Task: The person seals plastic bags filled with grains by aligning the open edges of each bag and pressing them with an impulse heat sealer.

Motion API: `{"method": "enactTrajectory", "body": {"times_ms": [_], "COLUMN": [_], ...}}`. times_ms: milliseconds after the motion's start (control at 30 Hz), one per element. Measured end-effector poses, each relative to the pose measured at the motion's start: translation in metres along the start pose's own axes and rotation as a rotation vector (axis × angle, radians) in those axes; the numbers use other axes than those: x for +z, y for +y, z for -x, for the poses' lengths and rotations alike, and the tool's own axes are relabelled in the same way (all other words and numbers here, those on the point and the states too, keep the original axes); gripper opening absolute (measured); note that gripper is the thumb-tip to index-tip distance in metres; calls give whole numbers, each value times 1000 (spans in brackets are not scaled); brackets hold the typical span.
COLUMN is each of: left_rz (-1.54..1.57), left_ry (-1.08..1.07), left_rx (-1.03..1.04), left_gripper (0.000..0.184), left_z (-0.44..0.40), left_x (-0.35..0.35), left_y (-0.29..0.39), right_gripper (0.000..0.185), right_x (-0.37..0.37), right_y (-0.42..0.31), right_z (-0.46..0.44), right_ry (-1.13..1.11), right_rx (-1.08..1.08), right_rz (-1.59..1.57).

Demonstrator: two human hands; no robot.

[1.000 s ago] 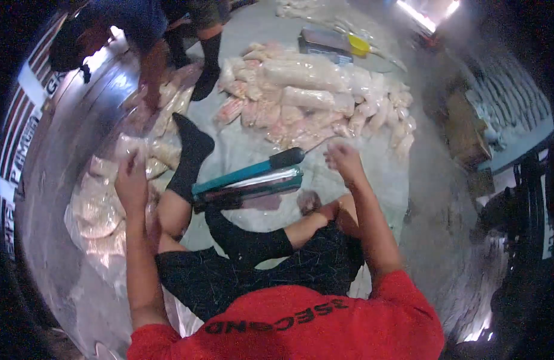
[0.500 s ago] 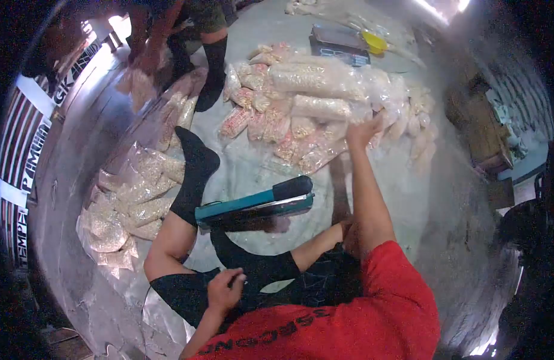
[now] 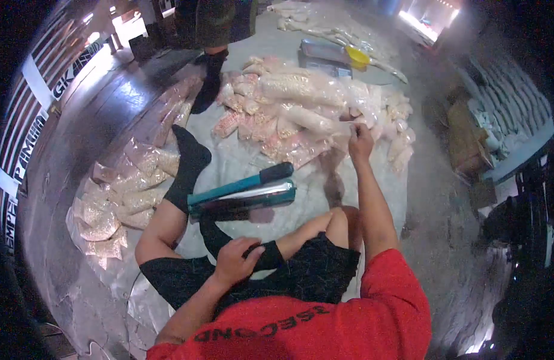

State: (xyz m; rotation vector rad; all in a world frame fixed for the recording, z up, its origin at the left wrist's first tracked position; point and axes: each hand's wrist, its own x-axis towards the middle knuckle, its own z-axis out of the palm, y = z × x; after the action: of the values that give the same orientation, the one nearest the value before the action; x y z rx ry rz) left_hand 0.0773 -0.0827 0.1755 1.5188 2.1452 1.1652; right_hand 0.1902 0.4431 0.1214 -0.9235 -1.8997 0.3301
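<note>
My right hand (image 3: 361, 144) reaches forward to the near right edge of a pile of clear plastic bags filled with pale beans or grains. Its fingers are pinched together on the end of one plastic bag (image 3: 316, 120). Over my lap, by the dark sock, my left hand (image 3: 234, 262) has its thumb and fingers apart and shows nothing in its grasp. A teal impulse sealer (image 3: 241, 191) with a black-ended arm lies between my legs and the pile. Its arm is slightly raised.
More filled bags (image 3: 118, 192) lie on the sheet to the left. Behind the pile sit a clear plastic box (image 3: 325, 55) and a yellow scoop (image 3: 357, 58). Another person's leg (image 3: 211, 78) stands at the back left. A cardboard box (image 3: 469, 138) is at the right.
My right hand has drawn slightly back, its fingers now pinched at the bag's end. My left hand has moved right and forward over my lap. The other person has straightened up.
</note>
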Motion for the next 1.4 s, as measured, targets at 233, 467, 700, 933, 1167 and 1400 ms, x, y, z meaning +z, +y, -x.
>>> {"method": "enactTrajectory", "body": {"times_ms": [233,467,700,933,1167,1400], "left_rz": [59,108,114,50,179,252], "left_ry": [-70,-88,-37,-18,-61,-38], "left_rx": [157,-67,-274,-197,-312,-205], "left_gripper": [27,28,27,25,27,50], "left_z": [9,56,45,40,28,-24], "left_x": [10,4,4,4,8,45], "left_y": [25,4,10,2,17,38], "right_gripper": [17,26,24,14,15,9], "right_x": [-64,-131,-72,-14,-57,-119], "right_y": [-58,-38,-25,-21,-70,-230], "right_z": [46,3,-19,2,55,149], "right_ry": [92,28,-211,-137,-71,-102], "right_rx": [219,88,63,57,11,-271], "right_rz": [17,63,-52,35,17,-431]}}
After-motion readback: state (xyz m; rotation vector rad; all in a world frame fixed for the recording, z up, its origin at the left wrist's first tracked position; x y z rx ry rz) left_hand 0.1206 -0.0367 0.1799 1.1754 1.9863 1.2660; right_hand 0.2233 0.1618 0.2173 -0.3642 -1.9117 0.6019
